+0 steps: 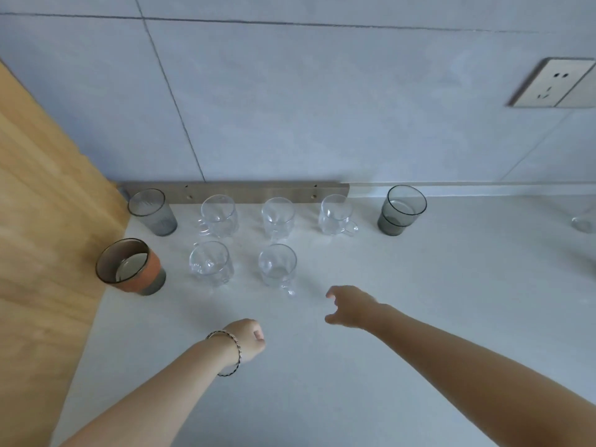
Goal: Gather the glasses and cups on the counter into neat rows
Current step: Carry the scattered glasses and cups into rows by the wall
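Pale bench (pixel 419 317). Right hand (pixel 350 306) spread, empty, near front clear cup (pixel 277 266); left hand (pixel 246 341) curled, empty. Cup best gripped by body, not handle.

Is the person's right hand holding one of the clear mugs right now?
No, the right hand is apart from the nearest clear mug, fingers spread, gripping nothing.

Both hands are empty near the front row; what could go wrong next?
The right hand is near the front clear mug, whose handle juts toward it; a sweep might tip it. The right grey glass stands apart from the others, and a clear item at the right edge could be overlooked.
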`<state>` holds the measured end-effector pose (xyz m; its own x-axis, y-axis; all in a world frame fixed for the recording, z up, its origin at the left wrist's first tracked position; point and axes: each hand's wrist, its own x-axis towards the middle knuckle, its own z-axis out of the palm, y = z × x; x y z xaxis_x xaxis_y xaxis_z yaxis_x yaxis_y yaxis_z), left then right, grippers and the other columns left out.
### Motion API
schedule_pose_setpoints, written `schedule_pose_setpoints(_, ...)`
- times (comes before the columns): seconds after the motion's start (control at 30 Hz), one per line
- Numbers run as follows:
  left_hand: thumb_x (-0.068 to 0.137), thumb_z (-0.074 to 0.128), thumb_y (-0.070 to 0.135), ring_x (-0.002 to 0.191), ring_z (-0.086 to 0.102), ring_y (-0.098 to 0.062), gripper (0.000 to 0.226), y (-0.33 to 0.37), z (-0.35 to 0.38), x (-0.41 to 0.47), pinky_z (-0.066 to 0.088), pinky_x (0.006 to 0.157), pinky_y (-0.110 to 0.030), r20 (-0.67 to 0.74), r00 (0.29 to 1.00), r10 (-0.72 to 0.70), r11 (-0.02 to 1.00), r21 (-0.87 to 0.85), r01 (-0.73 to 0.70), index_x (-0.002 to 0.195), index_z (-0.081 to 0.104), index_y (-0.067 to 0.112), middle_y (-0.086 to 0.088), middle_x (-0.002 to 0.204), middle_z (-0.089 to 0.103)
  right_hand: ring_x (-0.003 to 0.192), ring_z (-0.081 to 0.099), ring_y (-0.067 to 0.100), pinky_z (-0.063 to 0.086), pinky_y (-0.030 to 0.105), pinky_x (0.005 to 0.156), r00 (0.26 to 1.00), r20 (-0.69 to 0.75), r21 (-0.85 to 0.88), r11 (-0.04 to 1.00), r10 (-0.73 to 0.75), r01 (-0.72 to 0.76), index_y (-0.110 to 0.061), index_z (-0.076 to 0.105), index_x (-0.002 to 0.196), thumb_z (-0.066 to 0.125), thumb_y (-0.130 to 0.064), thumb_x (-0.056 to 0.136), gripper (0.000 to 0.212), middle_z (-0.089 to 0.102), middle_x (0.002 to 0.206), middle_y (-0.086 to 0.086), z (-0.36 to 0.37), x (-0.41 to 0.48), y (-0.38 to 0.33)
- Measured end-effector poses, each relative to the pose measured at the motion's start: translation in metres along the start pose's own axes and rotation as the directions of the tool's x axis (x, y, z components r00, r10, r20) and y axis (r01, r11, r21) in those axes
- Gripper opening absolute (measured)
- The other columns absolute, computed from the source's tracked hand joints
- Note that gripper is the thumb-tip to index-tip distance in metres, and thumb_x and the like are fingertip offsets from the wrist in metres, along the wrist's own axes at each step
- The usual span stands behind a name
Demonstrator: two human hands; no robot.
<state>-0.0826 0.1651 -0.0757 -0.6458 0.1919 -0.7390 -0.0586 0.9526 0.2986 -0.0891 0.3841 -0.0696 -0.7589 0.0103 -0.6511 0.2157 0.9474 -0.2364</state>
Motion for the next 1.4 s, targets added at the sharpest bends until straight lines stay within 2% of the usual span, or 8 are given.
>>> schedule_pose_setpoints(0.2,0.092,0.042,0.021,0.119,0.054,-0.019,0.030,0.099,0.018,0.010,0.041,0.095,-0.023,0.034,0.993,0.114,0.989,0.093,-0.116,0.116,0.059,0.012,-0.003,0.127,0.057,0.122,0.052,0.019,0.043,0.033,0.101,0.988,0.064,0.093,0.984,0.144,-0.149,-0.022,0.048,0.132,0.054,-0.032,0.089,0.045,0.053,0.134,0.000,-0.004,-0.042,0.125)
schedule_pose_setpoints(0.43,0.092,0.043,0.023,0.104,0.056,-0.020,0.016,0.252,0.070,0.022,0.039,0.082,-0.020,0.081,0.970,0.229,0.948,0.207,-0.241,0.100,0.057,0.020,-0.003,0.123,0.059,0.116,0.057,0.018,0.045,0.031,0.099,0.955,-0.039,0.241,0.930,0.294,-0.276,-0.021,0.051,0.129,0.054,-0.031,0.090,0.041,0.059,0.127,0.001,-0.026,-0.093,0.294)
schedule_pose_setpoints(0.6,0.092,0.043,0.020,0.081,0.049,-0.017,0.018,0.360,0.116,0.023,0.034,0.053,-0.015,0.102,0.964,0.247,0.949,0.178,-0.262,0.100,0.058,0.015,0.002,0.087,0.058,0.116,0.056,0.019,0.044,0.030,0.096,0.930,-0.104,0.271,0.910,0.353,-0.315,-0.021,0.053,0.126,0.053,-0.030,0.090,0.038,0.059,0.126,0.002,-0.048,-0.130,0.416)
schedule_pose_setpoints(0.67,0.092,0.043,0.021,0.079,0.049,-0.016,0.011,0.394,0.131,0.023,0.033,0.050,-0.014,0.101,0.965,0.241,0.950,0.178,-0.256,0.093,0.054,0.019,0.010,0.071,0.049,0.119,0.053,0.020,0.043,0.030,0.097,0.916,-0.135,0.270,0.904,0.378,-0.333,-0.020,0.053,0.126,0.053,-0.029,0.090,0.037,0.056,0.128,0.003,-0.060,-0.141,0.458)
schedule_pose_setpoints(0.8,0.091,0.043,0.022,0.079,0.049,-0.015,0.010,0.444,0.153,0.029,0.033,0.051,-0.014,0.088,0.965,0.247,0.948,0.185,-0.260,0.088,0.052,0.021,0.010,0.073,0.049,0.122,0.051,0.025,0.040,0.032,0.102,0.865,-0.277,0.240,0.902,0.419,-0.360,-0.018,0.050,0.130,0.054,-0.029,0.090,0.041,0.050,0.134,0.007,-0.095,-0.146,0.528)
schedule_pose_setpoints(1.07,0.092,0.043,0.021,0.084,0.050,-0.013,0.009,0.480,0.166,0.046,0.035,0.055,-0.013,0.072,0.969,0.234,0.943,0.225,-0.245,0.089,0.052,0.021,0.011,0.075,0.050,0.131,0.037,0.033,0.035,0.039,0.106,0.771,-0.373,0.394,0.840,0.516,-0.372,-0.003,0.032,0.138,0.072,-0.035,0.078,0.079,0.037,0.139,0.017,-0.163,-0.109,0.584)
schedule_pose_setpoints(1.17,0.092,0.045,0.023,0.088,0.051,-0.012,0.007,0.480,0.161,0.048,0.038,0.072,-0.018,0.058,0.977,0.206,0.954,0.211,-0.214,0.089,0.052,0.022,0.005,0.093,0.053,0.134,0.033,0.034,0.033,0.041,0.109,0.786,-0.350,0.392,0.842,0.510,-0.371,-0.004,0.026,0.141,0.076,-0.037,0.075,0.089,0.033,0.142,0.017,-0.172,-0.085,0.587)
schedule_pose_setpoints(1.4,0.091,0.045,0.024,0.090,0.050,-0.014,0.007,0.451,0.148,0.049,0.039,0.077,-0.021,0.031,0.993,0.116,0.981,0.153,-0.119,0.089,0.052,0.022,0.004,0.097,0.052,0.122,0.044,0.036,0.043,0.041,0.099,0.726,-0.392,0.399,0.816,0.564,-0.418,-0.001,0.042,0.130,0.077,-0.037,0.071,0.078,0.041,0.132,0.016,-0.171,-0.059,0.578)
